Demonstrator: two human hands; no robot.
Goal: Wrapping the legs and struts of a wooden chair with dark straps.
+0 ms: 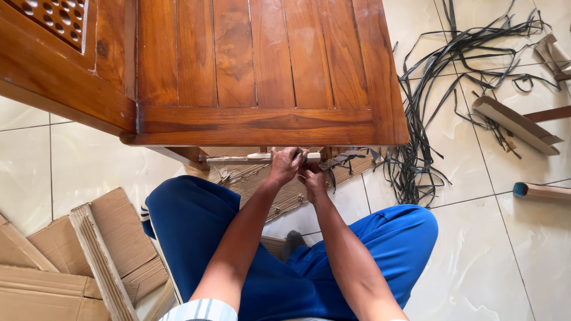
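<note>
Both hands work just below the front edge of the wooden table (256, 89). The left hand (284, 165) is closed around a pale wrapped bar (250, 159) lying horizontally under the edge. The right hand (310, 177) touches the bar's right end, fingers curled; whether it grips cannot be determined. Flattened brown cardboard sheets (65, 255) lie on the tiled floor at lower left. A tangle of black packing straps (428, 107) lies to the right, beside an angled cardboard corner piece (514, 123).
</note>
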